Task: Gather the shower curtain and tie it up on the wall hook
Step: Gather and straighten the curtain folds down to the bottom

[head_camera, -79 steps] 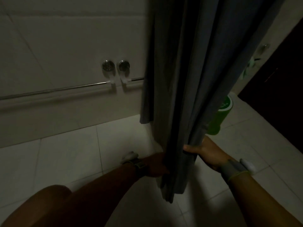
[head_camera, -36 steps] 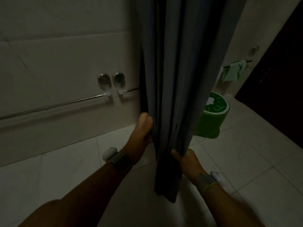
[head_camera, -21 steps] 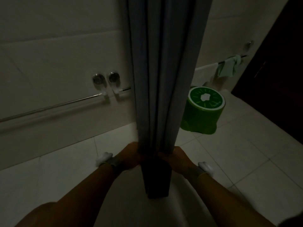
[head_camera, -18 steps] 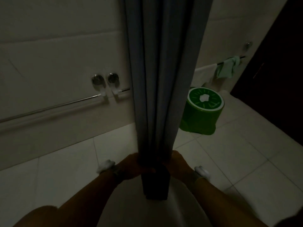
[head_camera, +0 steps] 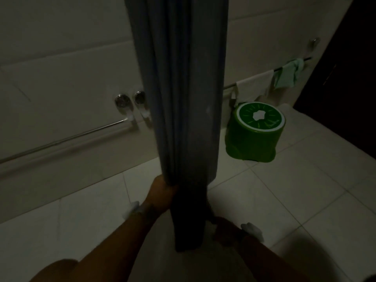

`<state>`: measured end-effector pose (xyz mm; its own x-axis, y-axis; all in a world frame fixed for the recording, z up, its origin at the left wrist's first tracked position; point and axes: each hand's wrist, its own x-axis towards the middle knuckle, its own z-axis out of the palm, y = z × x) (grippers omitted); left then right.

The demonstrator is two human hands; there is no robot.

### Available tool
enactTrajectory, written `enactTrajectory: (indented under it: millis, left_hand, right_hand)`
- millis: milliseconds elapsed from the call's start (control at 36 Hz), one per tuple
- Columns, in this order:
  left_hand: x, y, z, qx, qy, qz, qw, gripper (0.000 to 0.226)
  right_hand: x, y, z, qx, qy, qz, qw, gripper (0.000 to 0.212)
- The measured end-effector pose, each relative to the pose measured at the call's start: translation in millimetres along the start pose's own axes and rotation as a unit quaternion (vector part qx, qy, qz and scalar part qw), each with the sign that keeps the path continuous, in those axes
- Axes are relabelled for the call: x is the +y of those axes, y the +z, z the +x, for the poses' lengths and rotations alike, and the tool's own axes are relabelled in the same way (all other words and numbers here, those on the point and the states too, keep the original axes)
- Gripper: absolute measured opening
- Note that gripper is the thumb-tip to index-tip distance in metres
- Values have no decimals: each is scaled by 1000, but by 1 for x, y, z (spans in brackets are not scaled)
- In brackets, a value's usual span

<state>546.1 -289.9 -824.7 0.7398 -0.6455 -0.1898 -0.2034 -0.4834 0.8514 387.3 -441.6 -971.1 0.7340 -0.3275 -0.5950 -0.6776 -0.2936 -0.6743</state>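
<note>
The grey shower curtain [head_camera: 183,98] hangs bunched into one narrow column of folds down the middle of the dim head view, its dark lower end near the floor. My left hand [head_camera: 162,194] is wrapped around the bundle's left side. My right hand [head_camera: 223,226] grips it lower down on the right, partly hidden behind the fabric. No wall hook can be made out.
A tiled wall carries a chrome towel rail [head_camera: 67,137] with two round mounts [head_camera: 131,99] on the left. A green round stool [head_camera: 254,131] stands on the floor at the right. Behind it another rail holds a white towel [head_camera: 254,84] and a green cloth [head_camera: 289,74]. A dark doorway [head_camera: 350,78] is far right.
The spread curtain has been drawn into a tight bundle. My hands closed around it from both sides; since half a second ago the right hand has slid lower than the left.
</note>
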Motion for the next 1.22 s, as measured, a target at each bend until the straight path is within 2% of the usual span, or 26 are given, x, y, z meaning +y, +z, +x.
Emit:
enactTrajectory:
  millis: [28, 56, 83, 139, 167, 250, 306, 389, 444, 500, 528, 639, 667, 750, 806, 861, 917, 972, 1000, 1056, 1167, 1222]
  left_hand:
    - [-3, -10, 2, 6, -19, -27, 999, 8]
    - [-6, -22, 4, 11, -36, -67, 997, 10]
    - [-10, -34, 6, 8, -54, -115, 992, 27]
    - [-17, -51, 9, -16, -89, -214, 973, 48]
    - [-15, -56, 8, -34, -92, -232, 968, 45]
    - [-12, -69, 1, -23, -78, -147, 986, 12]
    - [-22, -75, -1, -4, -74, -66, 995, 10]
    - [-29, -77, -4, -6, -88, -41, 995, 12]
    - [-25, -76, -8, 13, -85, -58, 995, 10]
    - [-20, -72, -12, 37, -98, -108, 989, 17]
    - [-21, -72, -13, 49, -104, -122, 986, 19]
    - [-32, -72, -9, 104, -127, -156, 974, 26]
    - [-36, -72, -8, 114, -128, -174, 970, 26]
    - [-28, -70, -11, 70, -104, -222, 967, 20]
    - [-19, -65, -15, 25, -80, -229, 970, 20]
    - [-17, -62, -16, -1, -65, -251, 966, 49]
    - [-14, -62, -16, 2, -61, -271, 961, 66]
    - [-13, -62, -13, 14, -66, -271, 960, 67]
    - [-12, -61, -12, 18, -65, -260, 963, 65]
    - [-10, -59, -11, 16, -58, -233, 971, 60]
    - [-6, -54, -15, 34, -27, -166, 985, 54]
    - [-8, -49, -10, 63, 3, -116, 991, 53]
  right_hand:
    - [-2, -9, -5, 21, 44, -10, 999, 55]
    - [-11, -22, -11, 67, 63, -20, 996, 53]
    - [-25, -37, -17, 117, 49, -7, 992, 50]
    - [-58, -63, -25, 218, -49, 64, 973, 50]
    - [-81, -79, -31, 245, -95, 108, 959, 55]
    - [-139, -116, -37, 254, -181, 219, 924, 79]
    - [-165, -132, -40, 252, -218, 210, 919, 93]
    - [-186, -145, -31, 277, -238, 180, 914, 109]
    - [-203, -149, -24, 233, -253, 202, 917, 111]
    - [-214, -149, -17, 161, -260, 223, 925, 104]
    - [-216, -147, -14, 141, -264, 220, 929, 94]
    - [-212, -127, -8, 171, -265, 141, 938, 28]
    - [-209, -119, -8, 174, -273, 100, 941, 19]
    - [-206, -97, -12, 188, -300, 39, 935, 17]
    - [-211, -85, -25, 120, -291, 107, 943, 17]
    - [-214, -73, -34, 61, -270, 155, 948, 18]
    - [-218, -64, -47, 28, -255, 204, 945, 14]
    - [-220, -61, -65, -8, -251, 307, 918, 18]
    - [-220, -61, -75, -52, -233, 383, 893, 25]
    - [-209, -60, -81, -117, -207, 449, 861, 44]
    - [-185, -57, -84, -173, -244, 416, 859, 81]
    - [-176, -57, -85, -184, -284, 332, 881, 100]
